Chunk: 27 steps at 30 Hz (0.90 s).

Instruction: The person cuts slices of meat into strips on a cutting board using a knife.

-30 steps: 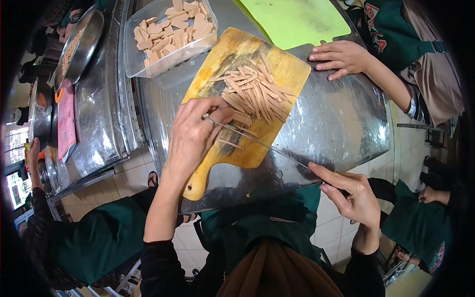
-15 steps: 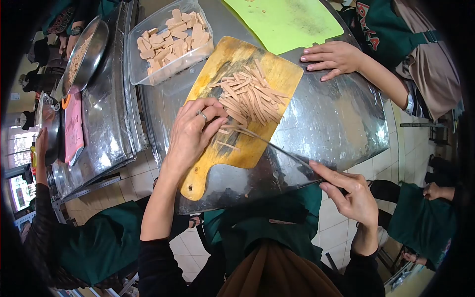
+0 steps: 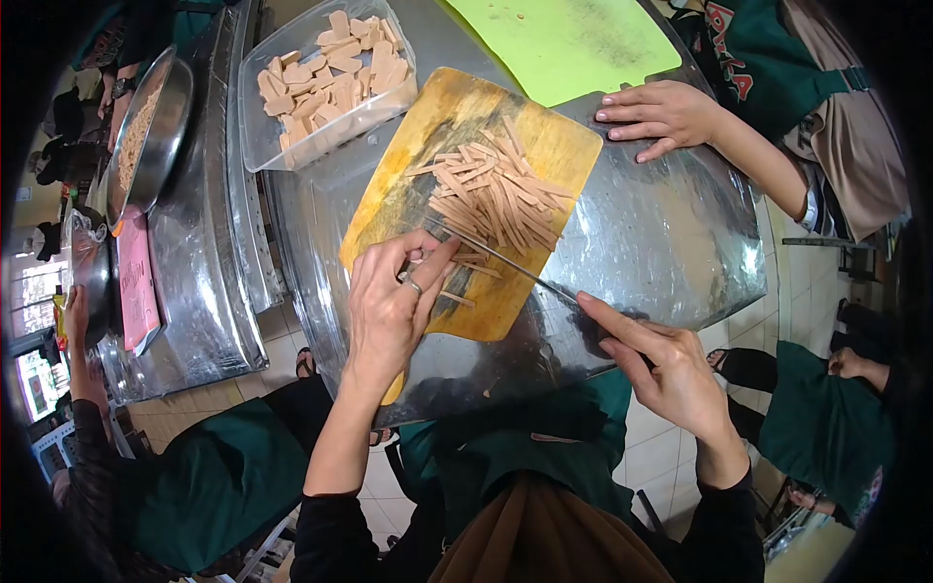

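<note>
My right hand [image 3: 671, 374] is closed round a knife [image 3: 530, 275], its forefinger stretched along the back of the blade. The thin blade lies slantwise over the wooden cutting board [image 3: 389, 194], just below a heap of thin pinkish-brown strips [image 3: 501, 189]. Near the blade's far end, my left hand [image 3: 394, 306], with a ring on one finger, has its fingers bent and drawn together over the board's lower left. Whatever those fingertips hold, if anything, is hidden. A few loose strips [image 3: 471, 267] lie between the left hand and the blade.
A clear plastic tub [image 3: 330, 151] of flat pinkish-brown pieces stands beyond the board's left side. Behind it lies a lime-green mat [image 3: 573, 49]. Another person's hand [image 3: 661, 117] rests on the metal table at right. A steel bowl [image 3: 175, 121] stands on the left table.
My left hand has shifted down and right over the board's handle. The knife has moved up and left, its tip now nearer the strip heap.
</note>
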Each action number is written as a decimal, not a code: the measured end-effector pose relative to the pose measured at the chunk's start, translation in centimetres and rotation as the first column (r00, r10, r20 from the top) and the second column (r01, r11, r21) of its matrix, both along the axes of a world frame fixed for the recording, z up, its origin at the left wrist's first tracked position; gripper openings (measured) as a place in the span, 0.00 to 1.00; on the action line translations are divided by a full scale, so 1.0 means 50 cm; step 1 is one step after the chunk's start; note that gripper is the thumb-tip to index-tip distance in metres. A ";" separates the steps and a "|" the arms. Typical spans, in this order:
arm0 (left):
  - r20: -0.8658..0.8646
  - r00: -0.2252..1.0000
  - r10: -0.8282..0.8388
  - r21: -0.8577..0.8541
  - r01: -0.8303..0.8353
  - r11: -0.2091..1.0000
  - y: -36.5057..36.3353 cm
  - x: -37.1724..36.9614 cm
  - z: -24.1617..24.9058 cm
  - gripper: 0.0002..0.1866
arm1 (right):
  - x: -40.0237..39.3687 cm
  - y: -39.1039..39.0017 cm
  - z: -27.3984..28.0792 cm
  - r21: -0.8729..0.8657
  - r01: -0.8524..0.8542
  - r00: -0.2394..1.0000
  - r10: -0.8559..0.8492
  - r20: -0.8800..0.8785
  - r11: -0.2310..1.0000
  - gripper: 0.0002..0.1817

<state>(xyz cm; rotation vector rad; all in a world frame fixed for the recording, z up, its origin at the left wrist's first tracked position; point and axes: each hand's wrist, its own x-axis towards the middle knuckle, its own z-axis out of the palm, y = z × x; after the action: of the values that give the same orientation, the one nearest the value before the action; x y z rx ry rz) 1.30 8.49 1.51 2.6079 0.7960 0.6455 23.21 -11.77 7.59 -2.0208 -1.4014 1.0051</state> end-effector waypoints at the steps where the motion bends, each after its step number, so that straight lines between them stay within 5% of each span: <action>1: -0.003 1.000 0.003 0.011 -0.003 1.000 0.000 0.001 -0.001 0.17 | -0.001 0.005 0.001 -0.012 -0.002 1.000 0.002 0.004 1.000 0.31; 27: -0.037 0.999 -0.014 -0.034 0.013 0.999 0.008 -0.003 0.003 0.20 | -0.014 0.035 0.018 -0.028 -0.120 0.973 0.123 0.195 0.992 0.35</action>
<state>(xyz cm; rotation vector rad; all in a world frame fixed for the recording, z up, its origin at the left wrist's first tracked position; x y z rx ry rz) 1.14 8.87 1.65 2.6001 0.7929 0.5760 22.53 -10.04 8.47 -2.1161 -1.6415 0.8879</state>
